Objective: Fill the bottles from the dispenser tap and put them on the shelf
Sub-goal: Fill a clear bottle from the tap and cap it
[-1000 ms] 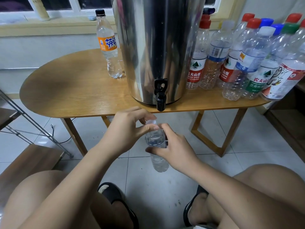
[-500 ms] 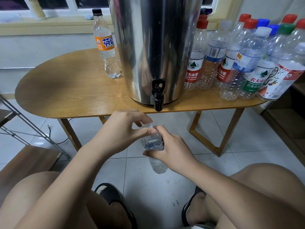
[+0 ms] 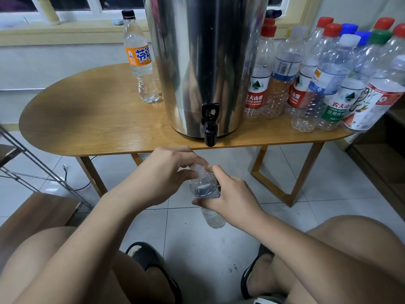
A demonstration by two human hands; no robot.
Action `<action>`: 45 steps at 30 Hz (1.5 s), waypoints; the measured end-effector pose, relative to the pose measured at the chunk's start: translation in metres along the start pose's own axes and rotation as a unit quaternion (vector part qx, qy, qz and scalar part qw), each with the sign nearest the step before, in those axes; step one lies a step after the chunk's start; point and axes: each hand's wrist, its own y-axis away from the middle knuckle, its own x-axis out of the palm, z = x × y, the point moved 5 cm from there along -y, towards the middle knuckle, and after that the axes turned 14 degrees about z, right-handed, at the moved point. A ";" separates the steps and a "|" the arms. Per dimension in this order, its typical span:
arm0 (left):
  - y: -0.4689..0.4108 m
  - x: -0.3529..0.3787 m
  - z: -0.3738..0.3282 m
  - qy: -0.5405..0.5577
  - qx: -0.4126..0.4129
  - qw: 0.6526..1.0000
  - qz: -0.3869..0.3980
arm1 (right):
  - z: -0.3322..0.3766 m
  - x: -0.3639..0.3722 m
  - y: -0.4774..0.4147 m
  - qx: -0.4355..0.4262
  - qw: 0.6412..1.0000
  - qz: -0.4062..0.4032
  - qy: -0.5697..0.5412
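Nearest the camera, the person's bare knees frame a pale tiled floor (image 3: 197, 242), with a black slipper (image 3: 151, 262) on each foot. Above the floor, the right hand (image 3: 232, 198) wraps its fingers round the middle of a small clear bottle (image 3: 213, 218) and holds it upright in the air. The left hand (image 3: 166, 174) pinches the bottle's pale cap (image 3: 198, 168) between thumb and fingertips. The bottle hangs just in front of the table's front edge, a little below the black tap (image 3: 210, 126).

The table (image 3: 98, 119) is light wood with rounded ends and angled wooden legs. A tall steel dispenser (image 3: 208, 62) stands at the middle of the front edge, its tap jutting past that edge. Near the back edge, just left of the dispenser, stands an orange-labelled bottle (image 3: 140, 60) with a black cap. A group of bottles (image 3: 317, 77) with red, blue, green and white caps crowds the right end.

A metal rack (image 3: 32, 167) and a wooden board (image 3: 37, 213) sit at the left. Behind the table runs a yellowish window sill (image 3: 65, 31).
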 end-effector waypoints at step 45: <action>0.031 -0.016 0.026 0.329 -0.086 0.910 -0.238 | 0.000 -0.040 0.011 -0.059 0.973 -0.068 -0.213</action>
